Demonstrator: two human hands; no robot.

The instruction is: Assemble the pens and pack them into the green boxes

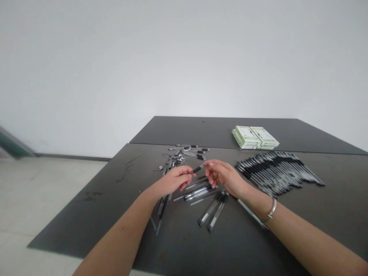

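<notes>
Between my two hands is a pen [197, 169] with a black grip section, held above the dark table. My left hand [178, 178] is closed on its left end, which the fingers hide. At the other end, near the tip, the thumb and forefinger of my right hand [222, 174] pinch it. Beneath the hands lie several clear pen barrels and thin refills [198, 192]. Two pens [214, 211] with black grips lie side by side nearer me. Loose caps and pen parts [174, 158] are heaped just beyond my left hand.
A wide row of pens [280, 172] with black grips spreads across the right of the table [109, 203]. Green and white boxes [255, 137] are stacked behind it. Another pen [251, 212] lies under my right forearm. A pale wall [184, 69] stands behind the table.
</notes>
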